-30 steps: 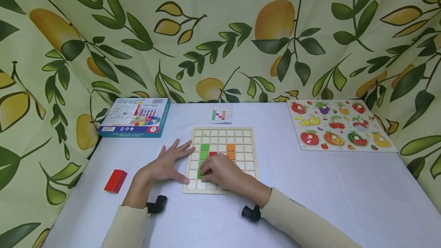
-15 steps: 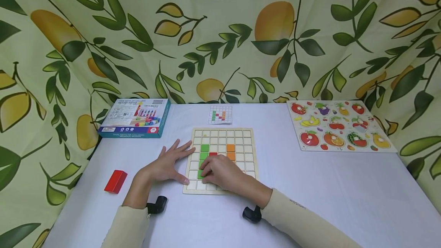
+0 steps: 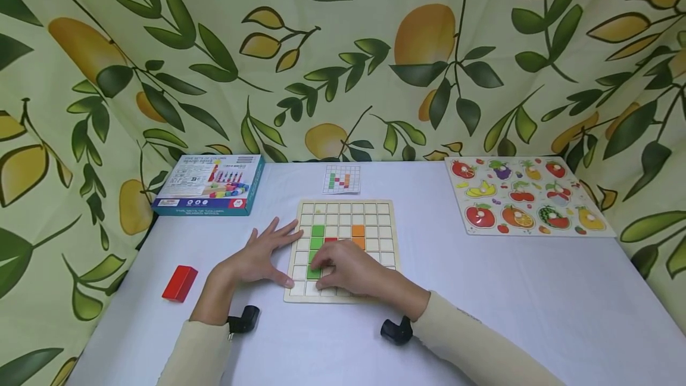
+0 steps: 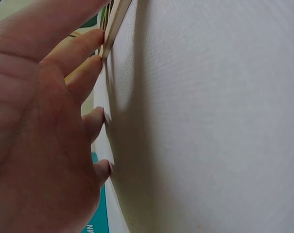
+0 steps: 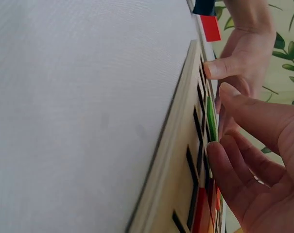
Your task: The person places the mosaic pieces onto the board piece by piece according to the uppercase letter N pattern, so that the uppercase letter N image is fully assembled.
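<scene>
A wooden grid board (image 3: 389, 225) lies on the white table. A column of green tiles (image 3: 318, 230) fills cells on its left side, with a red tile (image 3: 330, 239) beside it and orange tiles (image 3: 358, 231) further right. My left hand (image 3: 261, 255) rests at the board's left edge, fingers spread, thumb near its lower left corner. Over the board's lower middle is my right hand (image 3: 351, 268), hiding several cells. Its thumb and fingers are parted around the lowest green tile (image 5: 212, 119), which sits in the grid in the right wrist view.
Behind the board lies a pattern card (image 3: 341, 179) with coloured squares. A blue and white box (image 3: 209, 184) is at the back left, a red block (image 3: 180, 283) at the left. A fruit puzzle board (image 3: 527, 196) lies at the back right, before a leaf-print cloth (image 3: 343, 64).
My right thumb and fingers have spread apart at the lowest green tile, and the right forearm has shifted slightly right. The left hand stays where it was.
</scene>
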`<state>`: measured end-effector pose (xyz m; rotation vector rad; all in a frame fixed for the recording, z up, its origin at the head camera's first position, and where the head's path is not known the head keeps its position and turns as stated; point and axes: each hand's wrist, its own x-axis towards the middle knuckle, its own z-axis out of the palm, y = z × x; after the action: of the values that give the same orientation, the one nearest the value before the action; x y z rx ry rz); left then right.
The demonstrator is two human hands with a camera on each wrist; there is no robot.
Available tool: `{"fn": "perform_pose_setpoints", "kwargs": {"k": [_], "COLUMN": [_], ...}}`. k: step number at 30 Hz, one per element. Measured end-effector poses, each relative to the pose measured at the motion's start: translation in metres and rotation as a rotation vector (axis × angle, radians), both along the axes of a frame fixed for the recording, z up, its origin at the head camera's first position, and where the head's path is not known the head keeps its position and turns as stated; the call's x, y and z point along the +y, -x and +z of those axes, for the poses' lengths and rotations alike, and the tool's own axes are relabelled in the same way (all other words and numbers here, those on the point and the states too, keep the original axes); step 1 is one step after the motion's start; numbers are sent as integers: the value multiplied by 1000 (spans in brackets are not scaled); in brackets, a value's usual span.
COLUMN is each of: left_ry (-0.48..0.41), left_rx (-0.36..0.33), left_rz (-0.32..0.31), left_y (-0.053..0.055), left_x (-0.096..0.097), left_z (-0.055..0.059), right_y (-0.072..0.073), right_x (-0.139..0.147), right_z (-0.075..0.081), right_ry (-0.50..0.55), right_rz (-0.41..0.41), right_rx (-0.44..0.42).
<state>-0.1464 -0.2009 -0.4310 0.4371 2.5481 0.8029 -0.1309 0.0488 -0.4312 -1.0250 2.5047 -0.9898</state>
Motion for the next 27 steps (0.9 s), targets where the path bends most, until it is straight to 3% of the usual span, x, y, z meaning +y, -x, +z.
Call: {"fn": "perform_pose_setpoints", "kwargs": {"k": [6, 13, 21, 27], "left_ry": [0, 17, 33, 35], "left_rx": [-6, -9, 10, 37], "left_rz": [2, 9, 13, 7], "left_y": [1, 2, -1, -1], "left_x": [0, -1, -3, -2], "left_z": [1, -2, 0, -2], "right_y": [0, -2, -7, 0], "right_x": [16, 47, 91, 133], "right_z": [12, 15, 12, 12], "right_ry": [17, -20, -76, -167], "right_rz": [-34, -98, -224, -315], "right_rx": [-50, 58, 99, 159]}}
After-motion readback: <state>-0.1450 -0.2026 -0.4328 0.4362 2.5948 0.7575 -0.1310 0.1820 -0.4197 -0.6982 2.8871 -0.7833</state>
